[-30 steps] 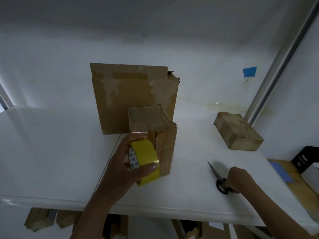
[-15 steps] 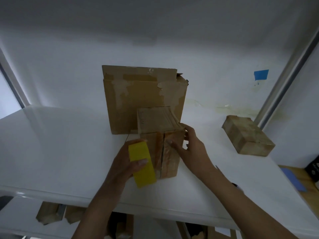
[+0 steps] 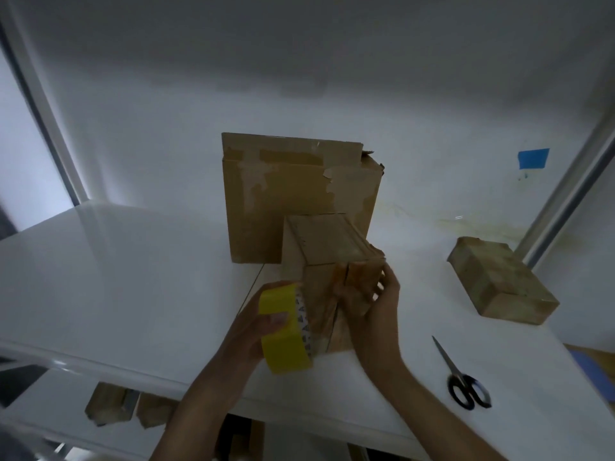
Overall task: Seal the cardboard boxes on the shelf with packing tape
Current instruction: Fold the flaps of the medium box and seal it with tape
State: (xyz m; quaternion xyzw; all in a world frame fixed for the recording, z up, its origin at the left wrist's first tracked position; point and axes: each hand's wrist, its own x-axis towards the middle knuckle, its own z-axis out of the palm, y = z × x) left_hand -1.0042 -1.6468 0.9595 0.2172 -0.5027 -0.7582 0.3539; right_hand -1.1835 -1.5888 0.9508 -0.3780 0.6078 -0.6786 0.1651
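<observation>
Two bare forearms reach up from the bottom edge over a glossy white shelf board (image 3: 109, 281). The left hand (image 3: 256, 324) is curled around a yellow roll of packing tape (image 3: 283, 331), thumb across its outer face, holding the roll against the near left side of a small upright brown cardboard box (image 3: 327, 261) that stands on the shelf. The right hand (image 3: 372, 314) rests on the box's near face, fingers spread and pressing on the flaps. Black-handled scissors (image 3: 461, 377) lie on the shelf, well to the right. Behind the small box, touching it, stands a large brown cardboard box (image 3: 299, 191) with torn patches. A flat brown cardboard box (image 3: 499, 281) lies far right.
</observation>
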